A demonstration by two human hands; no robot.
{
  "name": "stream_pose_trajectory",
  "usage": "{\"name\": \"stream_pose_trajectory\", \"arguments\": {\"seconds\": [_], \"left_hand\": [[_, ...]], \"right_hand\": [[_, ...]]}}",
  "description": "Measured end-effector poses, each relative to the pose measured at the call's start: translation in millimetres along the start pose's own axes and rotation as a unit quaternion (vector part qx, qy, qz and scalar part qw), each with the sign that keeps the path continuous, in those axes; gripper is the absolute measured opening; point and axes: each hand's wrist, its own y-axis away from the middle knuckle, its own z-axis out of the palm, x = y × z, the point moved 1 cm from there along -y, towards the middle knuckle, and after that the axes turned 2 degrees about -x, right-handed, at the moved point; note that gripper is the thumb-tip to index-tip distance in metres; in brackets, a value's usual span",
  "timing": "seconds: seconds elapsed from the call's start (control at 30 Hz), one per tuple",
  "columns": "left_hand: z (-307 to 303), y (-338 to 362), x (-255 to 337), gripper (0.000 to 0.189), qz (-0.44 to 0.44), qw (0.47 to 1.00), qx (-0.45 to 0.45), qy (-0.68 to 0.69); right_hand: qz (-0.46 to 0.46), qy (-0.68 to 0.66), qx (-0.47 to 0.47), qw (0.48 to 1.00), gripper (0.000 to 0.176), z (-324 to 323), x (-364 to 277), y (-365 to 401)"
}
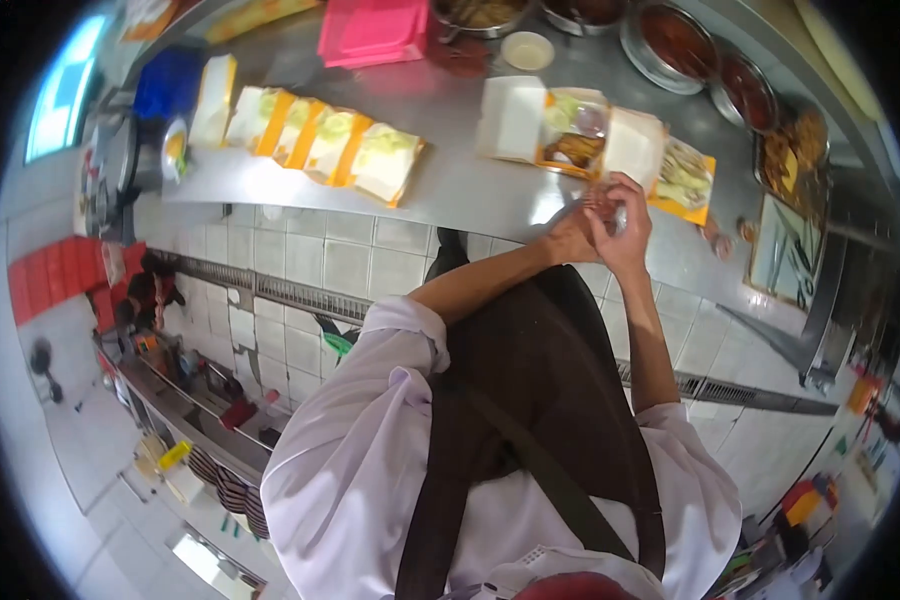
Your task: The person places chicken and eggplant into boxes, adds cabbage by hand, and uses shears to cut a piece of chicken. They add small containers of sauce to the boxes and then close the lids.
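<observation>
My left hand (572, 238) and my right hand (626, 215) come together at the front edge of the steel counter. Between their closed fingers is a small clear cup (602, 203) with reddish contents, partly hidden by the fingers. Just beyond them stands an open orange-and-white food box (574, 168), with browned food, pale greens and a clear lidded cup inside. To its right, another open box (684, 212) is filled with pale food strips. Two small reddish cups (722, 246) sit by the counter edge, right of my hands.
Several open boxes with greens (387, 165) line the counter's left side. Pink trays (374, 30), a pale bowl (527, 51) and pots of red sauce (677, 43) stand along the back. At right, a tray holds tongs and scissors (796, 255). A floor drain (280, 288) runs behind.
</observation>
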Motion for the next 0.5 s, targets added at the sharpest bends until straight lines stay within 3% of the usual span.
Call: {"name": "stream_pose_trajectory", "arguments": {"seconds": [0.03, 0.1, 0.17, 0.2, 0.27, 0.33, 0.43, 0.5], "left_hand": [[-12.2, 14.2, -8.3, 0.046, -0.016, 0.990, 0.067, 0.122], [-53.8, 72.4, -33.4, 0.041, 0.029, 0.981, 0.125, 0.145], [-112.1, 135.7, -66.3, 0.033, 0.001, 0.992, 0.091, 0.089], [-148.7, 165.6, -73.3, 0.027, -0.087, 0.983, 0.153, 0.049], [-206.0, 213.7, -110.4, 0.022, -0.138, 0.951, 0.276, 0.032], [-264.1, 233.6, -134.3, 0.024, -0.221, 0.901, 0.373, -0.027], [-309.3, 238.4, -181.2, 0.028, -0.258, 0.882, 0.366, -0.147], [-310.8, 228.9, -215.5, 0.025, -0.263, 0.887, 0.359, -0.120]], "right_hand": [[-0.034, -0.001, -0.033, 0.999, 0.037, 22.1, -14.2, -17.3], [-0.060, -0.036, -0.078, 0.994, 0.038, 71.3, -47.5, -46.9], [-0.068, -0.070, -0.113, 0.989, 0.036, 123.5, -69.5, -70.5], [-0.070, -0.084, -0.122, 0.987, 0.033, 151.7, -74.4, -81.6], [-0.050, -0.100, -0.137, 0.984, 0.034, 205.3, -78.7, -88.4], [-0.070, -0.050, -0.165, 0.982, 0.035, 255.6, -67.8, -78.5], [-0.127, 0.084, -0.199, 0.968, 0.036, 293.0, -68.7, -65.6], [-0.142, 0.193, -0.208, 0.948, 0.039, 309.2, -61.1, -56.6]]}}
